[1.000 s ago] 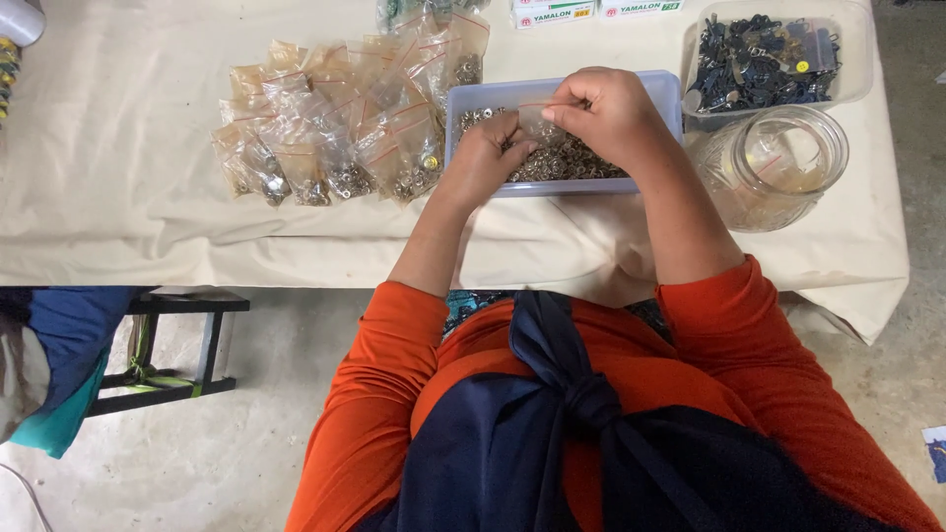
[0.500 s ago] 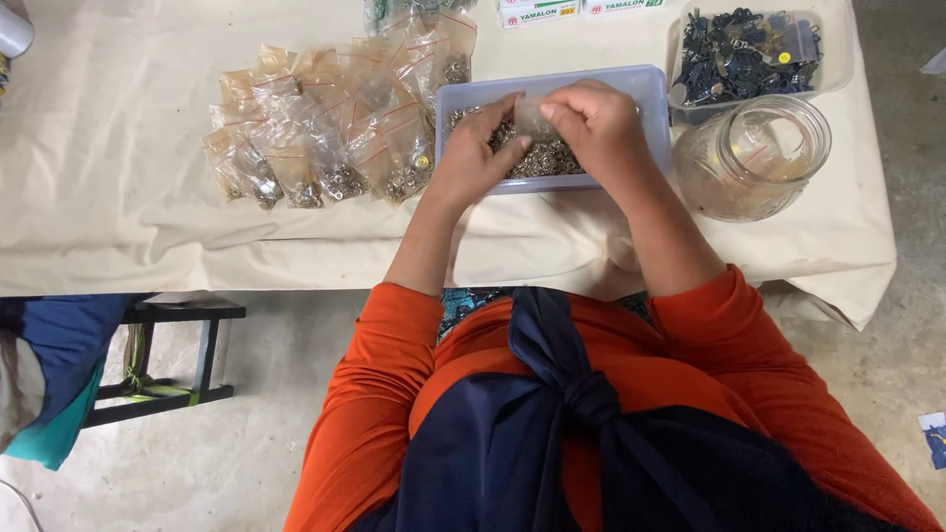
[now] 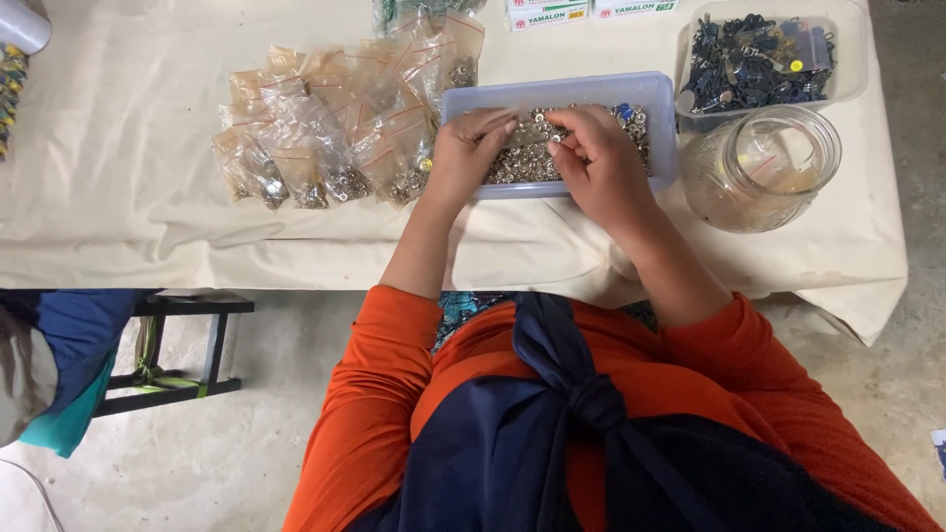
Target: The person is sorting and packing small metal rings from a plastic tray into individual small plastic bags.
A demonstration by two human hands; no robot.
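A pale blue plastic tray (image 3: 558,92) full of small silver metal pieces (image 3: 523,163) sits on the cream tablecloth in front of me. My left hand (image 3: 465,150) rests on the tray's left part, fingers curled into the pieces. My right hand (image 3: 598,158) lies over the tray's middle, fingertips pinched together near the left hand's fingers. Whether either hand holds a piece is hidden by the fingers.
A pile of small clear bags (image 3: 335,128) with metal parts lies left of the tray. A glass jar (image 3: 759,167) stands to the right, and a clear tub of dark parts (image 3: 759,54) is behind it. A black stool (image 3: 182,350) stands below the table edge.
Both hands have stayed over the tray, fingers shifting slightly among the metal pieces. The camera view has moved a little.
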